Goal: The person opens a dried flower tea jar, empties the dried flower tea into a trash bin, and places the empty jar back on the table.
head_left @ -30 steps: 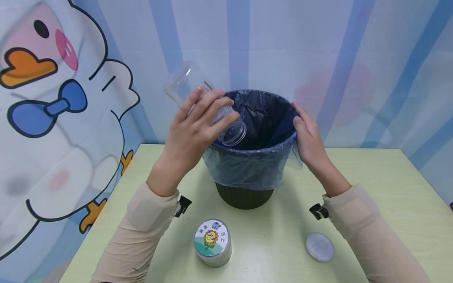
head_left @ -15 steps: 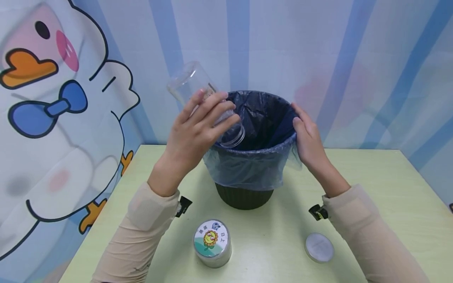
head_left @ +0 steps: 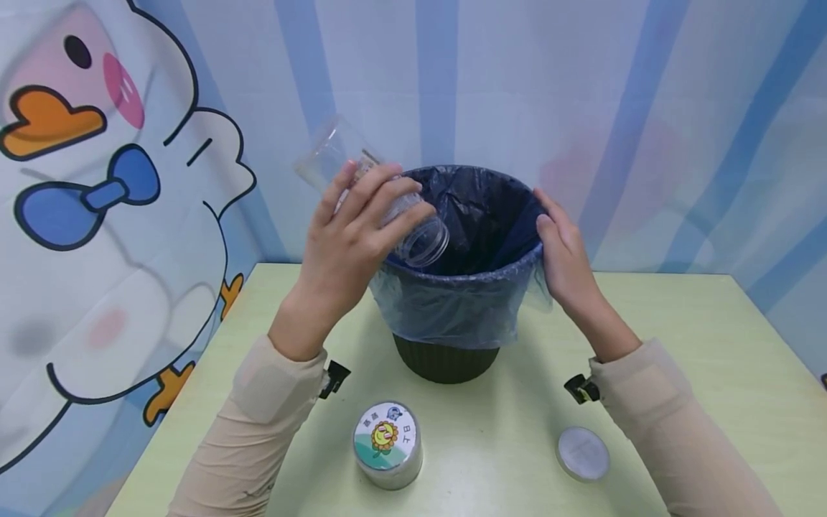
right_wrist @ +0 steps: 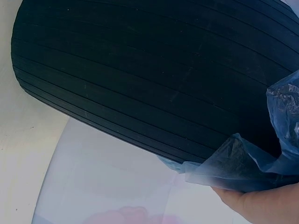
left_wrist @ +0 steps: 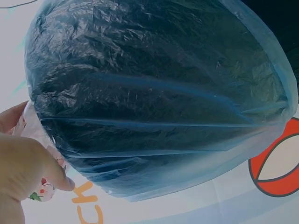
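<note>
My left hand [head_left: 349, 244] grips a clear plastic jar [head_left: 331, 152] from the near side. The jar is tilted, its open mouth pointing down over the left rim of a dark trash bin [head_left: 446, 362]. No contents can be made out in it. A thin blue trash bag [head_left: 452, 312] lines the bin and is folded over its rim. My right hand [head_left: 565, 255] holds the bin's right edge, thumb outside against the bag. In the left wrist view the bag [left_wrist: 154, 79] hides most of the jar. The ribbed bin wall [right_wrist: 131, 70] fills much of the right wrist view.
On the pale table [head_left: 491, 459] stands a short silvery can [head_left: 388, 445] with a sunflower label on top, near my left forearm. A round grey lid [head_left: 583, 454] lies by my right forearm. Behind the table hangs a printed cartoon curtain [head_left: 497, 86].
The jar and my left hand shift slightly right, then back left, staying tilted over the bin. My right hand and the bin hold still.
</note>
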Motion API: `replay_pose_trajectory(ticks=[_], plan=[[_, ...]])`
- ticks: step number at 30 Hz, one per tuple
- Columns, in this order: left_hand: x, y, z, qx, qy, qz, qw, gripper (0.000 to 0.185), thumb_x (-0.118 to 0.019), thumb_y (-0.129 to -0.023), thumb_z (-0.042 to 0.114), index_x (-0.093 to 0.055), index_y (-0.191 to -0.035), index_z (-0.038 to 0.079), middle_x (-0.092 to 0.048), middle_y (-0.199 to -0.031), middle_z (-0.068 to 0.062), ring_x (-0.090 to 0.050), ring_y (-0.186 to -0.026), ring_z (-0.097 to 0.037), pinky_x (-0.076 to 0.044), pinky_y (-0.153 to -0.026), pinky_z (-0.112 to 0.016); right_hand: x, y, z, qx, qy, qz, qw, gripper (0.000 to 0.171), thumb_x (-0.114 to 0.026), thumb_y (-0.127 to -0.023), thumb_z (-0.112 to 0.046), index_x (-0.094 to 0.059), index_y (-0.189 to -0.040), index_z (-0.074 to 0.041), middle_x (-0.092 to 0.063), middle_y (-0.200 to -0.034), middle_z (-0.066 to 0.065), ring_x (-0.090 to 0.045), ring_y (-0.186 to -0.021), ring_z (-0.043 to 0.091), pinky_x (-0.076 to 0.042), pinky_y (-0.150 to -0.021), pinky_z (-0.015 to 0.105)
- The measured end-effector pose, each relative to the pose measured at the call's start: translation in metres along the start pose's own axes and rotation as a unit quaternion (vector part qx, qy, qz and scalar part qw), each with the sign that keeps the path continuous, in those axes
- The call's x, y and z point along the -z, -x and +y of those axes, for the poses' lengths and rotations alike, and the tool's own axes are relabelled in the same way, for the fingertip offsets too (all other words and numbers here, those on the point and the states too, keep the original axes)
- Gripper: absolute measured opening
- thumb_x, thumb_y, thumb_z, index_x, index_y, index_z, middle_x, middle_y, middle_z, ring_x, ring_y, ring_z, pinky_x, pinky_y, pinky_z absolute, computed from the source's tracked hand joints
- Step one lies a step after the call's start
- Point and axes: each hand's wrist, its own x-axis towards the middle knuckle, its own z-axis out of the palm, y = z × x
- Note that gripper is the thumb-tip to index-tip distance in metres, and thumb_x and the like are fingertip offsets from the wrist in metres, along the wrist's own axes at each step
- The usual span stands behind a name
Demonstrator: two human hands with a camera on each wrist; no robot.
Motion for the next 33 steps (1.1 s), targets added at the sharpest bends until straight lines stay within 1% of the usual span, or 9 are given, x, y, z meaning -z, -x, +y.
replay_pose_trajectory(ticks=[3, 6, 8, 11, 14, 16, 21, 28, 33], plan=[[0.000, 0.001, 0.001, 0.027, 0.011, 0.009, 0.9995, 0.048, -0.050, -0.098, -0.011, -0.068, -0.124, 0.026, -0.059, -0.133, -0.002, -0.044, -0.134, -0.022, -0.023, -0.117, -0.044, 0.000, 0.000, 0.000, 0.000, 0.001, 0.001, 1.000, 0.052, -0.024, -0.109, -0.023, -0.025, -0.156, -0.001, -0.022, -0.162, 0.013, -0.015, -0.149, 0.026, -0.012, -0.120, 0.045], [0.000, 0.004, 0.001, 0.053, 0.024, 0.015, 0.9982, 0.044, -0.055, -0.098, -0.005, -0.067, -0.125, 0.028, -0.058, -0.134, -0.002, -0.044, -0.133, -0.023, -0.023, -0.117, -0.045, 0.000, -0.001, 0.000, 0.004, 0.002, 0.003, 1.000, 0.052, -0.024, -0.109, -0.023, -0.025, -0.156, 0.000, -0.022, -0.162, 0.013, -0.016, -0.149, 0.026, -0.012, -0.120, 0.044], [-0.001, 0.006, 0.002, 0.067, 0.035, 0.015, 0.9970, 0.042, -0.059, -0.097, -0.001, -0.066, -0.126, 0.028, -0.058, -0.134, -0.002, -0.043, -0.134, -0.023, -0.022, -0.116, -0.046, 0.000, -0.001, 0.000, 0.006, 0.001, 0.004, 1.000, 0.052, -0.025, -0.109, -0.022, -0.026, -0.156, 0.000, -0.023, -0.162, 0.014, -0.016, -0.149, 0.026, -0.012, -0.120, 0.044], [-0.002, 0.008, 0.003, 0.084, 0.036, 0.018, 0.9956, 0.038, -0.063, -0.097, 0.005, -0.066, -0.127, 0.029, -0.058, -0.135, -0.001, -0.043, -0.134, -0.023, -0.022, -0.116, -0.047, 0.000, -0.001, 0.000, 0.008, 0.001, 0.005, 1.000, 0.052, -0.025, -0.109, -0.022, -0.026, -0.156, 0.000, -0.023, -0.162, 0.015, -0.016, -0.149, 0.026, -0.012, -0.120, 0.044], [-0.003, 0.010, 0.004, 0.098, 0.033, 0.028, 0.9943, 0.038, -0.061, -0.098, 0.005, -0.067, -0.127, 0.029, -0.058, -0.134, -0.002, -0.044, -0.133, -0.023, -0.022, -0.115, -0.048, -0.001, -0.001, 0.000, 0.007, 0.002, 0.006, 1.000, 0.052, -0.025, -0.109, -0.022, -0.027, -0.156, 0.001, -0.023, -0.162, 0.015, -0.016, -0.149, 0.026, -0.012, -0.120, 0.044], [-0.003, 0.011, 0.004, 0.106, 0.032, 0.034, 0.9933, 0.041, -0.058, -0.099, 0.002, -0.067, -0.127, 0.030, -0.058, -0.133, -0.002, -0.045, -0.132, -0.023, -0.023, -0.114, -0.048, -0.001, 0.000, 0.000, 0.006, 0.003, 0.006, 1.000, 0.052, -0.025, -0.109, -0.022, -0.027, -0.155, 0.001, -0.023, -0.162, 0.015, -0.016, -0.149, 0.026, -0.012, -0.120, 0.044], [-0.003, 0.013, 0.004, 0.121, 0.041, 0.037, 0.9911, 0.044, -0.053, -0.100, -0.003, -0.068, -0.127, 0.028, -0.059, -0.133, -0.004, -0.045, -0.131, -0.026, -0.022, -0.114, -0.049, -0.001, 0.000, 0.000, 0.005, 0.002, 0.005, 1.000, 0.052, -0.025, -0.109, -0.022, -0.027, -0.156, 0.000, -0.023, -0.162, 0.014, -0.016, -0.149, 0.026, -0.012, -0.120, 0.044], [-0.003, 0.014, 0.003, 0.145, 0.060, 0.039, 0.9868, 0.047, -0.055, -0.097, -0.007, -0.067, -0.128, 0.026, -0.059, -0.132, -0.007, -0.045, -0.130, -0.030, -0.018, -0.114, -0.051, 0.000, 0.000, 0.001, 0.005, 0.004, 0.004, 1.000, 0.052, -0.025, -0.109, -0.023, -0.026, -0.156, -0.001, -0.023, -0.162, 0.012, -0.016, -0.149, 0.025, -0.012, -0.120, 0.044], [-0.002, 0.017, 0.002, 0.170, 0.069, 0.030, 0.9826, 0.042, -0.058, -0.098, 0.000, -0.067, -0.130, 0.026, -0.060, -0.132, -0.007, -0.047, -0.129, -0.031, -0.019, -0.113, -0.054, 0.000, 0.000, 0.002, 0.004, 0.006, 0.004, 1.000, 0.052, -0.024, -0.109, -0.023, -0.026, -0.156, -0.002, -0.023, -0.162, 0.012, -0.016, -0.149, 0.025, -0.012, -0.120, 0.044]])
